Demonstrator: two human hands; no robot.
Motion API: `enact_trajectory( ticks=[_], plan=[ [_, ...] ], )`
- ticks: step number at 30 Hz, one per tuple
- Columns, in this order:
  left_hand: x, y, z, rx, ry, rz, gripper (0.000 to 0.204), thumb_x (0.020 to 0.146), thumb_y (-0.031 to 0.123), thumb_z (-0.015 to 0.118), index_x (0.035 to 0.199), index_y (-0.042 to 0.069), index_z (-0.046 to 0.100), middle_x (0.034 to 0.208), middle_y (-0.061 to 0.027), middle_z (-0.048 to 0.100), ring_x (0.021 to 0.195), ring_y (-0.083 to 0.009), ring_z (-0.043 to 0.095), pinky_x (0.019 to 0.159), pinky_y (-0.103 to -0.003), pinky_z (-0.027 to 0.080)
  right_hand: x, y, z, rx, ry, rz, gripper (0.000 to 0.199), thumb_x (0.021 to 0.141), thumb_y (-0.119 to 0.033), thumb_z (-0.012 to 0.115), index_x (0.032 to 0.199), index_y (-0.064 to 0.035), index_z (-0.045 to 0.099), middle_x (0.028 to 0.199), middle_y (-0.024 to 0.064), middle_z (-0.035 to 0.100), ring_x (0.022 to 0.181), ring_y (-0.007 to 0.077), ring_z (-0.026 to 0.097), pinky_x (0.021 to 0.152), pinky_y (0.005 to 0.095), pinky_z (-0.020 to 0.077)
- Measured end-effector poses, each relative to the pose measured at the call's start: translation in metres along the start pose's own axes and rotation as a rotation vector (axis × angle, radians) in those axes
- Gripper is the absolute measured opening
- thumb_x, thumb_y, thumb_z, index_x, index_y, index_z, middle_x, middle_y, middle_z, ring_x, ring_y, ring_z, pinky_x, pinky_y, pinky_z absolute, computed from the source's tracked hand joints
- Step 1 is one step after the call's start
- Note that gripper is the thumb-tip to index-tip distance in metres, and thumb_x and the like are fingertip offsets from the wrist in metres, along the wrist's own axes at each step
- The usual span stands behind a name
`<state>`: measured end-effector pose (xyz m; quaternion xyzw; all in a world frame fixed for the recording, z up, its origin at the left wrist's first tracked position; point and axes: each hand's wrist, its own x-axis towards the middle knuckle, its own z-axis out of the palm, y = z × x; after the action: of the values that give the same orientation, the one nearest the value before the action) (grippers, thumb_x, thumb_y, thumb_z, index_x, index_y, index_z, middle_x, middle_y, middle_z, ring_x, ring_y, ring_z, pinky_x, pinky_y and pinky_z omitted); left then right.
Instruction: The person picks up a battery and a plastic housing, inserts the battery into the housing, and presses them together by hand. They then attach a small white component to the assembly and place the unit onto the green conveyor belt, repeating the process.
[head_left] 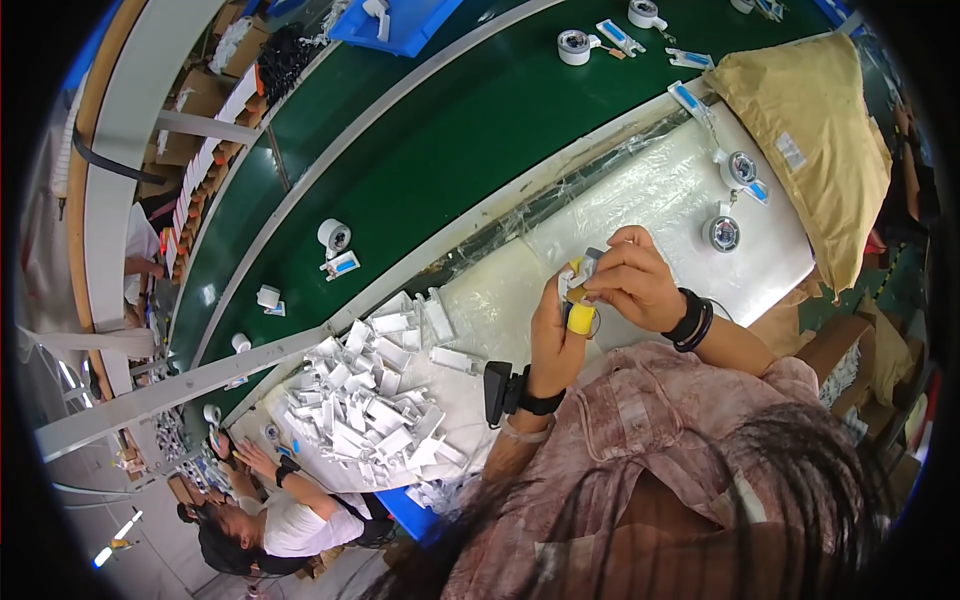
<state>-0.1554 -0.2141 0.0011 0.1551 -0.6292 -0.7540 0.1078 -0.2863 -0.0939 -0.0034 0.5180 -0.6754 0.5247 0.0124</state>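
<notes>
Above the near edge of the bench, my two hands meet around a small white-and-grey piece (590, 262), mostly hidden by the fingers. My left hand (553, 345) is closed on it from the left, with yellow wraps showing at its fingers. My right hand (640, 285) pinches the same piece from the right, thumb and fingertips together. Left of my left hand lies a heap of white plastic parts (370, 400). Beyond my right hand, two round white devices (722, 233) with dark-patterned faces rest on the plastic-covered bench (600, 215), near blue-and-white tags.
A green conveyor belt (450, 165) runs beyond the bench, carrying several round white devices (574, 47) with tags. A brown paper sack (810, 150) lies at the right. A blue tray (390, 25) stands at the far side. A co-worker (300, 520) works at lower left, beyond a metal rail (180, 390).
</notes>
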Motion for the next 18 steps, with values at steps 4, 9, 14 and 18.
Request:
enact_trajectory(
  ticks=[4,9,14,18],
  plan=[
    [-0.0006,0.0007,0.0030,0.015,0.024,-0.004,0.041,0.101,0.014,0.043,0.139,-0.001,0.039,0.088,-0.0033,0.054,0.068,-0.0072,0.048,0.056,-0.021,0.044,0.0036,-0.0017,-0.0023,-0.002,-0.011,-0.014,0.025,0.070,-0.006,0.076,0.094,-0.0126,0.069,0.089,0.0018,0.060,0.088,0.0216,0.054,0.088,0.0384,0.0408],
    [-0.0006,0.0006,0.0029,0.030,0.034,0.001,0.040,0.102,0.013,0.042,0.139,0.000,0.040,0.085,-0.0032,0.054,0.067,-0.0070,0.048,0.055,-0.021,0.043,0.0021,-0.0011,-0.0019,-0.009,-0.019,-0.019,0.023,0.071,-0.005,0.075,0.093,-0.0118,0.069,0.090,0.0020,0.060,0.087,0.0212,0.055,0.088,0.0388,0.0408],
    [-0.0020,-0.0021,0.0041,0.038,0.064,-0.016,0.040,0.101,0.013,0.045,0.138,-0.002,0.041,0.084,-0.0033,0.055,0.066,-0.0072,0.050,0.054,-0.022,0.044,-0.0010,0.0004,0.0001,0.036,-0.003,-0.011,0.022,0.072,-0.005,0.074,0.092,-0.0112,0.069,0.089,0.0019,0.060,0.087,0.0209,0.055,0.090,0.0390,0.0409],
    [-0.0024,-0.0001,0.0047,0.070,0.062,-0.023,0.039,0.100,0.012,0.047,0.137,-0.002,0.043,0.082,-0.0031,0.056,0.064,-0.0072,0.049,0.053,-0.022,0.044,-0.0044,0.0030,0.0001,0.071,-0.017,-0.011,0.021,0.073,-0.003,0.073,0.092,-0.0106,0.069,0.087,0.0019,0.059,0.086,0.0206,0.055,0.092,0.0396,0.0410]
  ],
)
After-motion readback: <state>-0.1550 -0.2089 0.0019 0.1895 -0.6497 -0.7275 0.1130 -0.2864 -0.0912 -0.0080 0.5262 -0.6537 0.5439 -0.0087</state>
